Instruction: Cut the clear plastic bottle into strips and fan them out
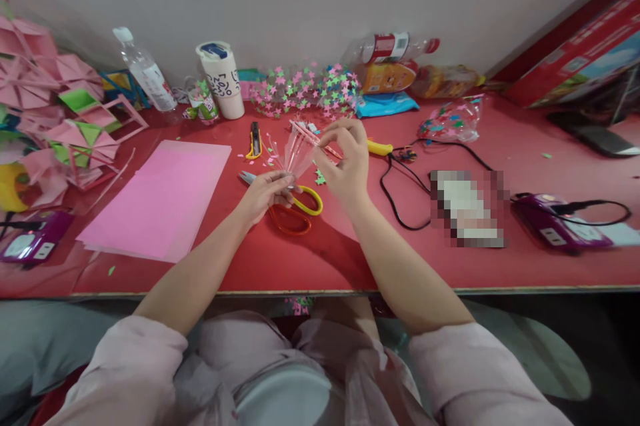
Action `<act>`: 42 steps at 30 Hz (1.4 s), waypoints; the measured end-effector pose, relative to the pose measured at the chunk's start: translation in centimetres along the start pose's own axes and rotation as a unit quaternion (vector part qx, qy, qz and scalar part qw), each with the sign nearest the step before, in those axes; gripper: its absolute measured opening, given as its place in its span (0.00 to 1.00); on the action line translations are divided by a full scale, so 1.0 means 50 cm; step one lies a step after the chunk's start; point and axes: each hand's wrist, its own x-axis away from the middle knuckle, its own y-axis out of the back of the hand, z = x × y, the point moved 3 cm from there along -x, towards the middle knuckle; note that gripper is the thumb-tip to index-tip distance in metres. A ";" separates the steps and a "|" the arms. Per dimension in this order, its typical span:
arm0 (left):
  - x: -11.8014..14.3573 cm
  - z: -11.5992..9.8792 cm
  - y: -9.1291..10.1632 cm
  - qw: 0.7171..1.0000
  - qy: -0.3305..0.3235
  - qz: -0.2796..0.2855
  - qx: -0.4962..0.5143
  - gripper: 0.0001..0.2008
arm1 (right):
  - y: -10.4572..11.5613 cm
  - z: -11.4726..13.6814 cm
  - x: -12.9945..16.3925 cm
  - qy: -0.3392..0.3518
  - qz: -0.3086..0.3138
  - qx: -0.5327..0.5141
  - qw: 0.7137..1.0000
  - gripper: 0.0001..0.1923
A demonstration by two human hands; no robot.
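Clear plastic cone (296,154) pinched by left hand (267,191) fingers at base, top gripped by right hand (347,161) fingers, above scissors (295,207) on red desk (350,253)

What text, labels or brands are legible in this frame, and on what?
No text here can be read.
White cup: dark scribble marks, not legible.
Upright water bottle: label blurred.
Lying bottle: red label, print too small.
Orange snack packet: print blurred.
Red box: graphics only, lettering unreadable.
Purple devices and: white stickers, too small.
One patch on the table is pixelated out.
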 end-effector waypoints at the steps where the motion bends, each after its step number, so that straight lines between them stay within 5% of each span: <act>1: -0.001 0.001 0.001 1.000 0.001 -0.004 0.002 0.14 | 0.001 0.002 0.001 0.004 0.006 0.012 1.000 0.03; 9: 0.001 -0.009 0.005 0.997 -0.017 -0.046 0.065 0.09 | -0.013 0.028 0.024 0.060 0.063 -0.009 0.996 0.04; 15: 0.000 -0.009 0.009 0.994 -0.019 -0.042 0.099 0.06 | -0.037 0.025 0.036 -0.043 0.085 -0.109 0.989 0.02; 20: -0.001 -0.006 0.009 0.994 -0.020 -0.041 0.102 0.05 | -0.050 0.018 0.025 -0.033 0.144 -0.105 0.983 0.05; 26: -0.004 -0.007 0.008 0.991 -0.028 -0.032 0.129 0.04 | -0.052 0.028 0.032 0.030 0.132 -0.022 0.991 0.08; 37: 0.003 -0.006 -0.004 0.992 -0.039 -0.019 0.119 0.09 | -0.061 0.017 0.044 -0.028 0.095 -0.056 0.993 0.07; 42: 0.002 -0.004 -0.006 0.991 -0.037 -0.022 0.126 0.08 | -0.059 0.028 0.044 0.025 0.096 -0.023 0.995 0.06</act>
